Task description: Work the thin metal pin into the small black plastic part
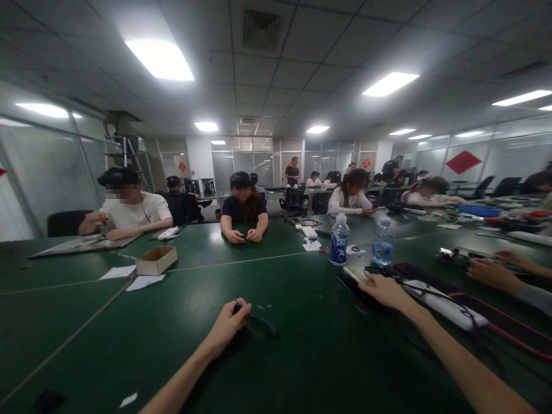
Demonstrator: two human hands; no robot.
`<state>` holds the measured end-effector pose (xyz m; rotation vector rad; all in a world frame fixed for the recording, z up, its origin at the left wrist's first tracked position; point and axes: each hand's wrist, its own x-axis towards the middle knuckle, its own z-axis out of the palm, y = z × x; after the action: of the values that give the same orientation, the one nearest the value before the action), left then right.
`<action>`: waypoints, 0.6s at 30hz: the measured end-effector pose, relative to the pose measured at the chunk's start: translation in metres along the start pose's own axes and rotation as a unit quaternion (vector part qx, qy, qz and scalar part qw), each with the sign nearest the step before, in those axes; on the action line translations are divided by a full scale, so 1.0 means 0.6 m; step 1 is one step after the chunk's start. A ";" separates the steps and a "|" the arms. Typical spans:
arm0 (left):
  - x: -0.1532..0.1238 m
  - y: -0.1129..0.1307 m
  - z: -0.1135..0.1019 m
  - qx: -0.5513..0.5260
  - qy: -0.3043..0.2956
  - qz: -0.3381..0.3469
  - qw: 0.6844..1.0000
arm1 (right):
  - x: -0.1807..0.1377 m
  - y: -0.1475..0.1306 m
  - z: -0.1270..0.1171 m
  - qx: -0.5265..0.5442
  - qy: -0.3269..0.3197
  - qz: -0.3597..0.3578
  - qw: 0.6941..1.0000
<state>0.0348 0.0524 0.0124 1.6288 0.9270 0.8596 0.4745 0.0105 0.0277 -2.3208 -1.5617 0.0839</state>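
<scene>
My left hand (233, 317) is over the green tabletop in the lower middle, its fingers closed around a small dark object (237, 307) that is mostly hidden. Just right of those fingers lies a slim tool handle (265, 325), dark green and blurred; whether the hand touches it I cannot tell. Farther right, my right hand (382, 288) has its bent fingers on the end of a pale, narrow piece (354, 274). Beneath it is a flat black slab (356, 287), phone-like in shape and partly covered by the hand.
Two water bottles (339, 240) (383, 244) stand behind my right hand. A white power strip (446, 303) with black cables lies right of it, near a co-worker's hands (495, 276). An open box (157, 261) and papers (145, 282) are at left. Several people sit around.
</scene>
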 end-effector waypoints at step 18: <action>0.002 -0.007 -0.005 0.016 0.004 0.013 1.000 | 0.029 0.062 0.005 0.501 0.139 0.055 0.852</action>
<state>0.0321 0.0553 0.0093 1.6695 0.9317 0.8744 0.5136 0.0143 0.0160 -1.4785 -0.8814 0.4503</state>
